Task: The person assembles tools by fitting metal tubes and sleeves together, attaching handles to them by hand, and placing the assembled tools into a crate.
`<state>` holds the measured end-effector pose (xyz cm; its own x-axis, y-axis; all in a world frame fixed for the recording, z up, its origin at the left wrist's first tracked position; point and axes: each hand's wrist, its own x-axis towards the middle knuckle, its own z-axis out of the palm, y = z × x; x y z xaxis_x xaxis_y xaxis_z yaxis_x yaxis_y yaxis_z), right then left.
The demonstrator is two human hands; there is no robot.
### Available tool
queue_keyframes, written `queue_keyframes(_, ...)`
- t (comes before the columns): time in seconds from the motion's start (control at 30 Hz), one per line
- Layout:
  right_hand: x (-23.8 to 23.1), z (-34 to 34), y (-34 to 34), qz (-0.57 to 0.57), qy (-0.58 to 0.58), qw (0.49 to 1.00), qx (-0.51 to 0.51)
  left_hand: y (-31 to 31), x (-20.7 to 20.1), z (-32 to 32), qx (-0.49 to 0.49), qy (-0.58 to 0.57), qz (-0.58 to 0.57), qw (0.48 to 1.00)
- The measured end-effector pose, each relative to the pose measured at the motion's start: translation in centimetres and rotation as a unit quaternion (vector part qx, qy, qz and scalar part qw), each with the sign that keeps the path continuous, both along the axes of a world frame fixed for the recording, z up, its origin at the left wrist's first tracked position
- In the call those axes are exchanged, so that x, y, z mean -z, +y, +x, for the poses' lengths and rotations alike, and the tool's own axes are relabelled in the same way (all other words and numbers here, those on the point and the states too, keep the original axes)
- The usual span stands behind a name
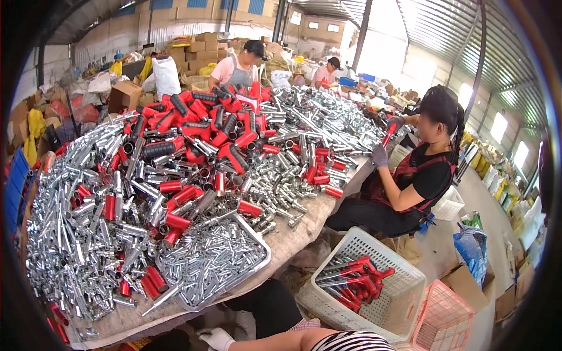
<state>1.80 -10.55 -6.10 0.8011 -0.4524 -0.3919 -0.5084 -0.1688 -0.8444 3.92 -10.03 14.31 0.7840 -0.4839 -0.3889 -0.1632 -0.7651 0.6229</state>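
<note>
My right hand (pixel 216 339), in a white glove, is low at the picture's bottom edge, below the table's near edge; its bare forearm comes in from the right. Its fingers are mostly cut off, so what they hold, if anything, cannot be made out. My left hand is out of sight. Nearest on the table (pixel 295 240) sits a clear tray (pixel 268 257) full of small metal pins (pixel 205 263). Around it lie heaped silver metal tubes (pixel 76 234), red sleeves (pixel 177 221) and red-and-black handles (pixel 234 157).
Right of my legs, a white plastic basket (pixel 410 301) holds several red-handled tools (pixel 366 284); a pink basket (pixel 448 319) adjoins it. A seated co-worker (pixel 424 152) holds a red-handled piece (pixel 388 136). Two more people work beyond the heap. Cardboard boxes (pixel 124 95) and sacks stand behind.
</note>
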Motion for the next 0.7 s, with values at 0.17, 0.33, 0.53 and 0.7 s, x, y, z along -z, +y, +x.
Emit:
queue_keyframes(0.17,5.5,0.0,1.7,-0.102,0.010,0.994,0.035,9.2,9.7,-1.2,0.004,-0.012,-0.021,1.000)
queue_keyframes(0.33,1.2,0.4,-1.3,0.150,-0.002,0.987,-0.061,12.3,13.7,-2.7,0.032,-0.023,-0.049,0.998)
queue_keyframes(0.53,2.0,-0.8,-6.4,-0.054,0.127,0.973,-0.184,24.5,20.2,-5.1,0.008,-0.080,-0.097,0.992)
queue_keyframes(0.7,1.1,-0.6,-4.5,0.351,0.140,0.925,0.028,23.6,-0.3,-8.1,-0.008,-0.062,-0.137,0.989)
